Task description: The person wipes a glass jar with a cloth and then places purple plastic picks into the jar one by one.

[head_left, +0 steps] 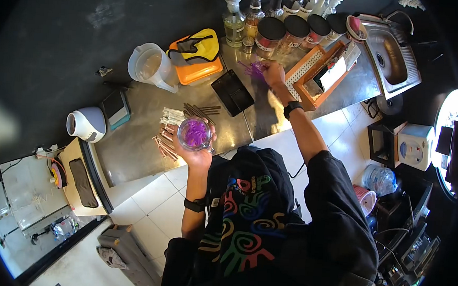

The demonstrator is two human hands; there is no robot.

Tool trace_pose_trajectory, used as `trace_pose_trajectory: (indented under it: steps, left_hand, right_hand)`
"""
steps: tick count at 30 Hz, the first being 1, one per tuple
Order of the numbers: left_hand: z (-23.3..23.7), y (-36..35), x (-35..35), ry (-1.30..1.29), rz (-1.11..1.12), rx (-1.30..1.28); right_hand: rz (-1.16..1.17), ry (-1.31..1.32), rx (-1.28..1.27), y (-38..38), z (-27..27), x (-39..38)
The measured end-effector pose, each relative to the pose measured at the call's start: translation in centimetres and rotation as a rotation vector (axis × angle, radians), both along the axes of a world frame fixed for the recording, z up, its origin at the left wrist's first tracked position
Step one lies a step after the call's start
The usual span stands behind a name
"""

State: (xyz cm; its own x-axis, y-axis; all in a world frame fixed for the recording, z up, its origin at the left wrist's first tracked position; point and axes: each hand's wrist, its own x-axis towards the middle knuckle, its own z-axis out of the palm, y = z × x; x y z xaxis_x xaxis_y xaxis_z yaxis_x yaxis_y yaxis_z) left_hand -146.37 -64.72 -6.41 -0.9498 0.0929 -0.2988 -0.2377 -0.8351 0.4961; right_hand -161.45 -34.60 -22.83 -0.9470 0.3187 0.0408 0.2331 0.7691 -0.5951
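Observation:
My left hand is wrapped around a clear glass mug, holding it over the near part of the metal counter. Thin purple plastic sticks fill the mug. At the back of the counter, my right hand has its fingers closed at a small bunch of purple sticks, which spread out to its left. Beside the mug lie wrapped white sticks, brown paper-wrapped sticks and dark brown sticks. A black divided tray sits between my two hands.
A translucent pitcher and an orange container with a yellow-black cloth stand at the back. Black-lidded jars and bottles line the wall. Right of my hand are a wooden organizer and a sink.

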Motion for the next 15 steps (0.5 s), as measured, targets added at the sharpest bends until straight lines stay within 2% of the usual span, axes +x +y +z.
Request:
trace_pose_trajectory:
  steps: [2, 6, 8, 9, 11, 12, 14, 15]
  left_hand:
    - [-0.3, -0.1, 0.0, -0.009, -0.003, -0.020]
    - [-0.1, 0.0, -0.1, -0.031, -0.013, -0.014]
    - [0.2, 0.4, 0.0, -0.018, -0.014, -0.005]
    - [0.2, 0.6, 0.0, -0.018, -0.014, -0.002]
    - [0.4, 0.9, 0.1, -0.086, 0.018, -0.025]
    - [0.3, 0.9, 0.1, -0.085, 0.019, -0.025]
    - [-0.1, 0.6, 0.2, -0.045, -0.036, 0.005]
    - [-0.2, 0.6, 0.2, -0.047, -0.034, 0.003]
  right_hand:
    - [-0.009, 0.052, -0.227, 0.4, 0.1, -0.2]
    - [0.056, 0.100, -0.268, 1.0, -2.0, -0.9]
    - [0.125, 0.147, -0.675, 1.8, -4.2, -1.2]
    - [0.125, 0.146, -0.673, 1.7, -3.6, -0.9]
    - [0.074, 0.015, -1.271, 0.9, -1.3, 0.4]
    - [0.076, 0.015, -1.271, 0.6, -0.7, 0.6]
    - [-0.070, -0.068, -1.554, -0.4, 0.4, 0.9]
    - [-0.070, -0.070, -1.555, -0.4, 0.2, 0.8]
